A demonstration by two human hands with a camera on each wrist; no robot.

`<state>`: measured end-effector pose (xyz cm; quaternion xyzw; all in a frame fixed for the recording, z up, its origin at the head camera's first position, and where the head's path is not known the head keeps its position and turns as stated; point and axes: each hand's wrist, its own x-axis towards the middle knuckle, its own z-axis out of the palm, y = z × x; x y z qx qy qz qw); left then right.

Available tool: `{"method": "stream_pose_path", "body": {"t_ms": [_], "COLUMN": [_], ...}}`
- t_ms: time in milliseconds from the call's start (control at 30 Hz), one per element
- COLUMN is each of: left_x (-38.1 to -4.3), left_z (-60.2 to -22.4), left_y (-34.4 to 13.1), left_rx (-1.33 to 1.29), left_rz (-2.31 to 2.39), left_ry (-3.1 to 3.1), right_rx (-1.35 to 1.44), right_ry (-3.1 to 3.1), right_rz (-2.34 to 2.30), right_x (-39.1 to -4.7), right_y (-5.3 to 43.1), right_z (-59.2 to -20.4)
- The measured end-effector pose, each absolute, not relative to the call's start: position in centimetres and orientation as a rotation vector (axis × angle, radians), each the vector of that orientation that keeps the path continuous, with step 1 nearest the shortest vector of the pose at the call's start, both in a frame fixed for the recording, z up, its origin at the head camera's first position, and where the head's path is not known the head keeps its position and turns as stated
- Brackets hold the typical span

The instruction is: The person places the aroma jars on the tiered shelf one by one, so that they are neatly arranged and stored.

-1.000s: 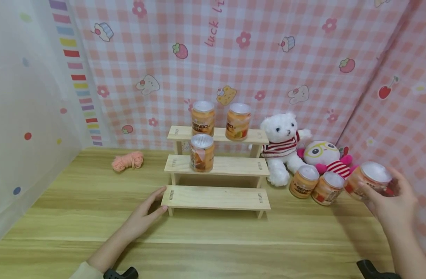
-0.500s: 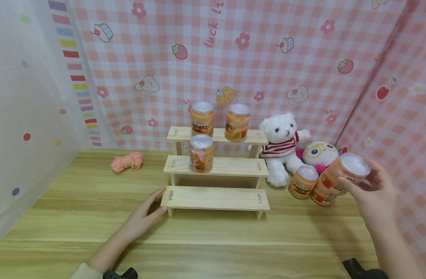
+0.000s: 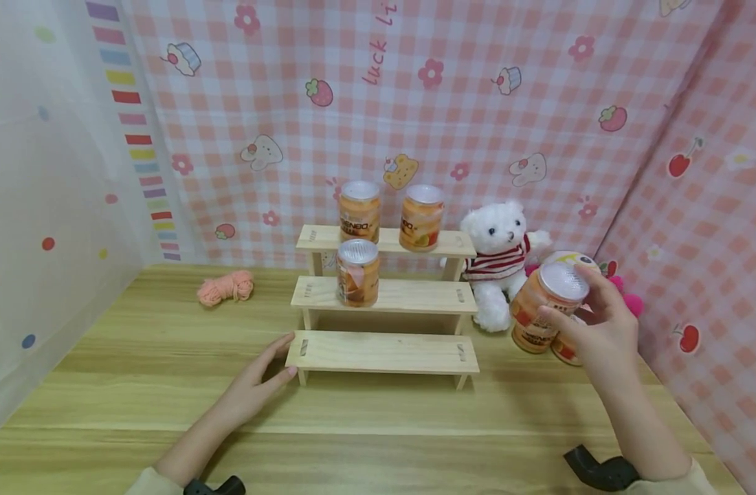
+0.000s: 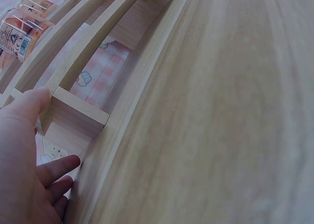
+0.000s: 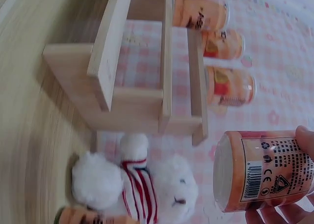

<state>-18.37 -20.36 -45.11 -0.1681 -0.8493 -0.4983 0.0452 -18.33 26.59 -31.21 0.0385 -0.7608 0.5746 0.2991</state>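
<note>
My right hand (image 3: 607, 340) grips an orange can (image 3: 546, 295) with a silvery lid, holding it up in front of two similar cans on the table. In the right wrist view the held can (image 5: 267, 170) shows its barcode label, with thumb and fingers around it. A three-tier wooden stand (image 3: 384, 352) occupies the middle. My left hand (image 3: 251, 385) touches the left end of its lowest step, thumb at the front corner and a finger at the back corner. Two cans stand on the top step, one being the left can (image 3: 359, 216). One more can (image 3: 357, 275) sits on the middle step.
A white teddy bear (image 3: 497, 240) in a striped shirt sits right of the stand. Beside it a pink-and-white plush doll (image 3: 628, 302) is partly hidden by my right hand. A skein of peach yarn (image 3: 226, 287) lies at the back left. Checked cloth walls (image 3: 229, 103) surround the table.
My right hand has carried the held can leftward, from the right side of the table to in front of the two standing cans. My left hand has stayed at the stand.
</note>
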Motion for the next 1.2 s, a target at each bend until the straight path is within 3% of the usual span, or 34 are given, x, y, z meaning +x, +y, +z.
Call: {"method": "stream_pose_path", "body": {"t_ms": [767,1200], "left_x": [-18.3,-18.2], "left_z": [-45.2,-45.0], "left_y": [-20.3,-20.2], "left_rx": [-0.513,-0.514], "left_rz": [-1.538,-1.529], "left_ry": [-2.578,-2.584], "right_rx": [0.500,0.502], "right_ry": [-2.101,-2.153], "right_rz": [1.566,1.654], "right_x": [-21.8,-24.2], "right_y": [19.2,16.0], "right_z": [-31.3,-31.3]}}
